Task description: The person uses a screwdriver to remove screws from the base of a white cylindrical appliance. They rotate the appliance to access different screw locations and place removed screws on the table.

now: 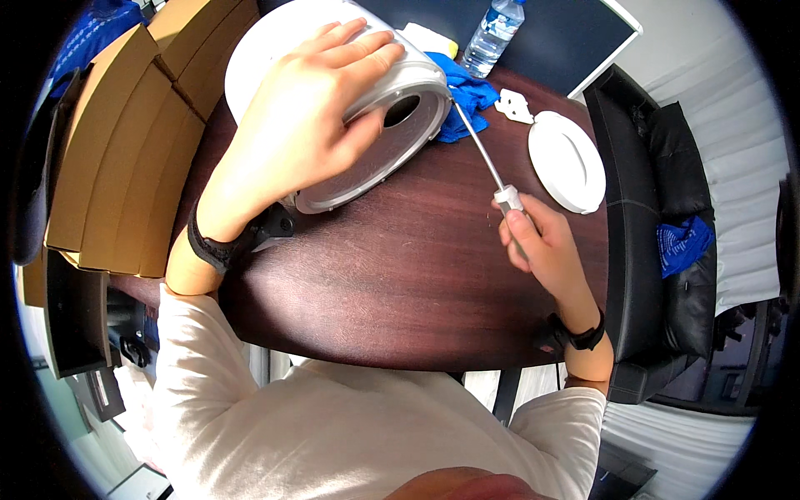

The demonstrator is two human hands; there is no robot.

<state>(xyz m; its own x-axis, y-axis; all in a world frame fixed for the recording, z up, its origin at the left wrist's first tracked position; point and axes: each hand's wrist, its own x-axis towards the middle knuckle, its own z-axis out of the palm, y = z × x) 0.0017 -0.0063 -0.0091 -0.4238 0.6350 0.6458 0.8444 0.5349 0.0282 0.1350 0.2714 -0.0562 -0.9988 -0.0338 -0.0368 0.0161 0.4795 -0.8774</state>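
Observation:
My left hand (pixel 312 112) lies spread over the top of a white round appliance housing (pixel 379 133), which is tipped on its side on the dark wooden table (pixel 400 275) so its open grey underside faces me. My right hand (pixel 542 242) grips the handle of a long screwdriver (pixel 479 146). Its metal shaft reaches up and left to the rim of the housing. Both wrists wear black bands.
A white oval lid (pixel 567 160) and a small white plastic part (pixel 514 105) lie at the right of the table. A blue cloth (pixel 467 96) and a water bottle (pixel 494 33) sit behind the housing. Cardboard boxes (pixel 125 142) are stacked at left, a black chair (pixel 658 233) at right.

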